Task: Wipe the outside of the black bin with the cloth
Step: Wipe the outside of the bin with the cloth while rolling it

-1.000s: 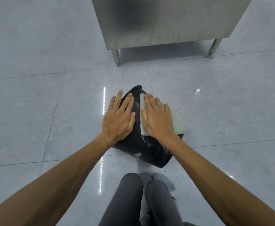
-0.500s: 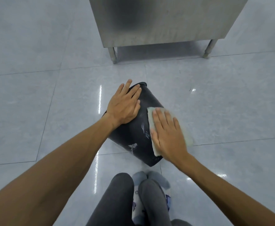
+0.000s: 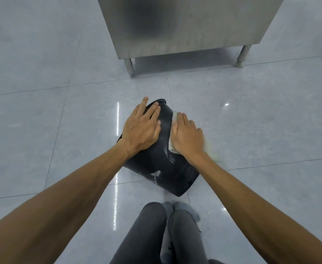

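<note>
The bin [image 3: 162, 168] lies on its side on the floor [image 3: 61, 130], in the middle of the view. Its lipped end points to 12 o'clock and its other end to 5 o'clock, close to the person's knees [image 3: 156, 235]. White smears streak its dark wall at the near end.

The left hand [image 3: 141, 128] rests flat on the bin's upper wall at its 10 o'clock side. The fingers are straight and spread towards 12 o'clock, grasping nothing, and the fingertips reach almost to the lip.

The right hand [image 3: 187, 138] lies flat on the cloth [image 3: 174, 117] with straight fingers side by side, pressing it against the bin's 3 o'clock flank. It does not curl round the cloth. The cloth is pale and mostly hidden under the palm. A strip shows beyond the fingertips, another by the wrist, and a blurred edge trails out at 4 o'clock. The two hands are near each other, with a band of bare black wall between them.

At 12 o'clock stands a steel cabinet [image 3: 185, 25] on short legs, well apart from the bin. The floor is glossy grey tile that catches streaks of light at 9 o'clock from the bin. At 6 o'clock the knees are in grey trousers, with grey socks [image 3: 191, 212] just ahead of them.
</note>
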